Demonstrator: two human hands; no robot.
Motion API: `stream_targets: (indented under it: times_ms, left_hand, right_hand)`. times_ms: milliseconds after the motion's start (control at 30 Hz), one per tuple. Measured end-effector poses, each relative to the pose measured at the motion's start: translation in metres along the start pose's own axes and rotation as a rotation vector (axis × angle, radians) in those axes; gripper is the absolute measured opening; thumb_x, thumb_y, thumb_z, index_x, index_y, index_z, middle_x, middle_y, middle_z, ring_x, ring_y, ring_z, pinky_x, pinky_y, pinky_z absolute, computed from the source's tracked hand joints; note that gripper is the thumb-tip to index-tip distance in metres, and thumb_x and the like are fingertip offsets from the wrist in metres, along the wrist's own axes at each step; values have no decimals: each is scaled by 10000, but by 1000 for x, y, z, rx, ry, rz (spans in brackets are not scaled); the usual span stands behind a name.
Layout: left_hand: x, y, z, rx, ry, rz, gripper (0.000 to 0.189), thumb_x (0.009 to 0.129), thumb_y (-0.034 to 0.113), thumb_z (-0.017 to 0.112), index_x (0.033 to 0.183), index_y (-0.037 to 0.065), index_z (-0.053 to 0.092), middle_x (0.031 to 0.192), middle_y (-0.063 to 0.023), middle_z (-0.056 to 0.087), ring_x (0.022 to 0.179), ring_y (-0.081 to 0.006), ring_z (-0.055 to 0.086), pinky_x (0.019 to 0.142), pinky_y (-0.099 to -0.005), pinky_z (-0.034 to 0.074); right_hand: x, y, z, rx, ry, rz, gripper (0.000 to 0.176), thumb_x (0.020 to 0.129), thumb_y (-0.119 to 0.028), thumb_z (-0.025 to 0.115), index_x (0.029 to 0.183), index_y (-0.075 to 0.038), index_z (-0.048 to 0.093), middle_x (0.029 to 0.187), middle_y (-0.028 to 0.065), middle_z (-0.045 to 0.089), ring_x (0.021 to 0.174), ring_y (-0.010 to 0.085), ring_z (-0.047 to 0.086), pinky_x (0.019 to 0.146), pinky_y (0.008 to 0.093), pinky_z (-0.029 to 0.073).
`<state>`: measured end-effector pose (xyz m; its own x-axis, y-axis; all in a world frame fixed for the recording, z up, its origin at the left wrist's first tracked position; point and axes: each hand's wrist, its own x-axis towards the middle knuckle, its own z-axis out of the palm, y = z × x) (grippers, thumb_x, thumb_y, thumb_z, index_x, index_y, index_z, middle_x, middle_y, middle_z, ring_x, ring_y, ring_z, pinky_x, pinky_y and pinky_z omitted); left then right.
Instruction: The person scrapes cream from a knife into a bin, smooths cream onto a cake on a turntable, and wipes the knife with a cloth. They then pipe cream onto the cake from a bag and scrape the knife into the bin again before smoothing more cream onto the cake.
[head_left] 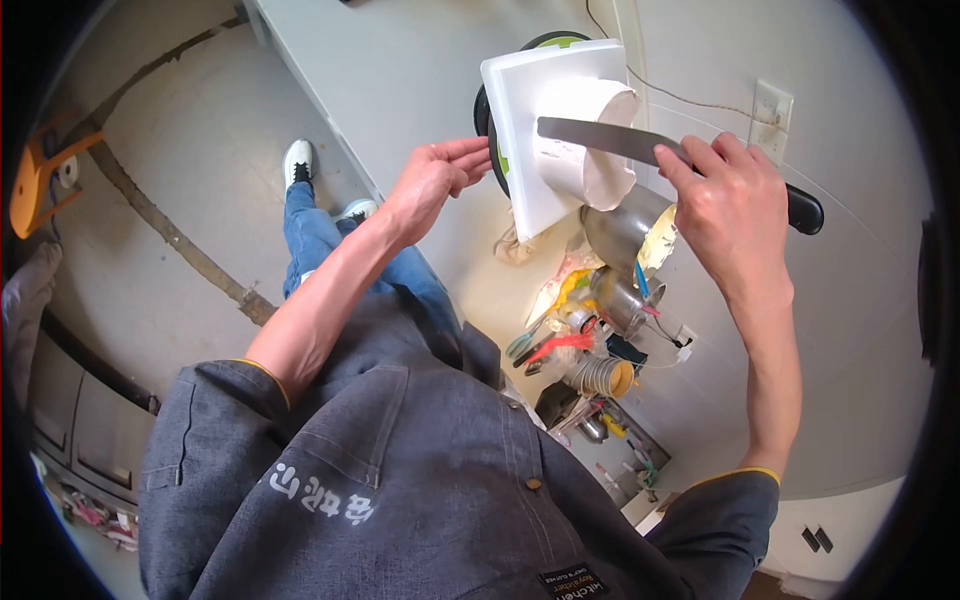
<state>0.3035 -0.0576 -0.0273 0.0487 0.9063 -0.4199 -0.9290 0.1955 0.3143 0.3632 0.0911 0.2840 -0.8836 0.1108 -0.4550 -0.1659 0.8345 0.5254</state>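
Note:
My right hand is closed around the black handle of an icing spatula. The long metal blade lies across the side of a white, cream-covered round cake, apparently touching it. Beneath the cake is a white square board, set on a turntable with a black rim and green showing at its edge. My left hand holds nothing; its outstretched fingers reach the turntable's rim, and the thumb is bent in. Most of the turntable is hidden by the board.
A metal bowl with pale cream on its edge stands beside the cake. Past it are a second metal container, stacked cups and assorted small tools. A wall socket and a thin cable are behind my right hand.

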Motion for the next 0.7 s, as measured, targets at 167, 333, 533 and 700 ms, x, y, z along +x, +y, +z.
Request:
stream_targets:
  times_ms: [167,333,533,700]
  left_hand:
    - [-7,-13,4,96,-44,-126,773,764,-156,410,1534,-112,461,1561,-193,557,1457,-246,534,1224,-363,401]
    - [-12,-19,10,124,19,-143,764,767,-157,420,1526,-92,487,1505,-178,616,1443,-231,548,1186,-343,420]
    - [-2,-22,8,52,-35,-106,744,723,-164,411,1456,-135,538,1409,-179,666,1360,-227,610,1221,-333,421]
    - [3,-22,8,61,-19,-68,756,702,-151,413,1445,-137,555,1382,-177,680,1353,-238,613,1247,-334,387]
  right_hand:
    - [4,11,7,-32,-62,57,238,728,-50,726,956,-100,779,753,30,657,785,231,660,662,372,528]
    - [7,20,12,-47,-95,82,214,727,-41,721,927,-110,759,746,48,657,776,248,670,662,397,549]
    - [8,20,13,-19,-96,111,161,746,-50,705,891,-108,744,721,49,661,743,253,677,651,408,557]
    - [2,5,2,34,-136,49,121,757,-58,705,863,-98,749,708,50,662,733,242,674,622,398,535]
